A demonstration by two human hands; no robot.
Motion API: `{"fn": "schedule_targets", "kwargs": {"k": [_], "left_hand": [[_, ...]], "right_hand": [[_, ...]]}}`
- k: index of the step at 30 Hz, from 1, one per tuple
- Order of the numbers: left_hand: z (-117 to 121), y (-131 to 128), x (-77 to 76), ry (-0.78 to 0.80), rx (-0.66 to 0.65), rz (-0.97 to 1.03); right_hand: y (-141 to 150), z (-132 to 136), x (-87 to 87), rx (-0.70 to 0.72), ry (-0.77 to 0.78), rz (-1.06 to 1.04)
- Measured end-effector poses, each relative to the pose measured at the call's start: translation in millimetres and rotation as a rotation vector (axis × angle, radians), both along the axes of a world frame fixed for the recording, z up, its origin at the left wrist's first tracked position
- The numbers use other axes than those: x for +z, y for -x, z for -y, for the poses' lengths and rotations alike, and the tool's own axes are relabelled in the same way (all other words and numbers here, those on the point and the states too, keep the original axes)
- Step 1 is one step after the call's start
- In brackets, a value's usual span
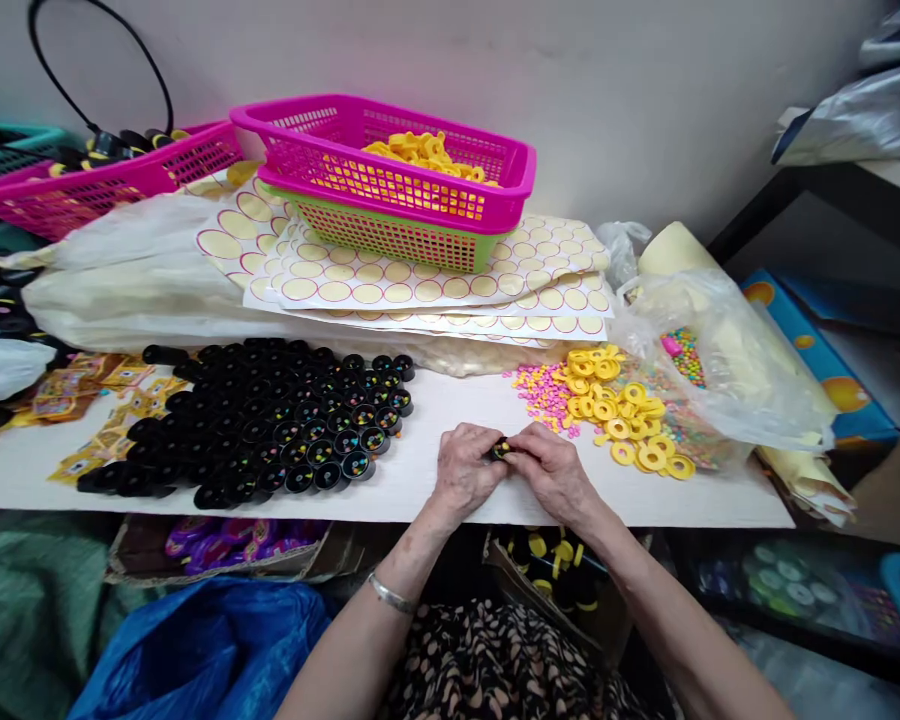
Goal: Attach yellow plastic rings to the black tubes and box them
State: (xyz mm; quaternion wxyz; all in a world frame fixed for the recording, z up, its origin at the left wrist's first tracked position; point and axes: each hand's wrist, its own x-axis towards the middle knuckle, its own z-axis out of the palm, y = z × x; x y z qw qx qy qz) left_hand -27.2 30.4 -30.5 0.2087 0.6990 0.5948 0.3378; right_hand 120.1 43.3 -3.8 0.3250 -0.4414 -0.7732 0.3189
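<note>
At worktop [420,500] front edge, both hands pinch one small black cup [500,449] between them: left hand [463,472] steadies, right hand [551,470] presses a yellow spot on top. Filled cups [270,420] batched left; rings [622,415] and beads [541,388] within right reach.

I see bare white tabletop [450,400] open toward twelve o'clock; massed small black round cups [270,420] block nine, loose yellow plastic rings [622,410] crowd two.
</note>
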Motion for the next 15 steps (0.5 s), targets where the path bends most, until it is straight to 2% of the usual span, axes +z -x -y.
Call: {"fn": "schedule_targets", "kwargs": {"k": [4,7,11,13,15], "left_hand": [[-2.8,1.9,-5.4,-0.032,0.002,0.018],[-5.8,3.4,-10.6,-0.058,0.006,0.025],[-9.5,4.2,-16.4,-0.074,0.017,0.031],[-10.7,4.1,-18.0,-0.076,0.033,0.031],[-11.2,3.9,-18.5,-0.077,0.047,0.043]], "right_hand": [[-21.5,14.5,-5.6,-0.103,0.041,-0.153],[-44.4,24.3,-13.8,-0.297,-0.045,-0.122],[-76.3,21.5,-22.7,-0.691,-0.197,0.161],[-86.9,15.1,-22.9,-0.796,-0.183,0.369],[-91.4,8.9,-21.1,-0.829,-0.139,0.558]]}}
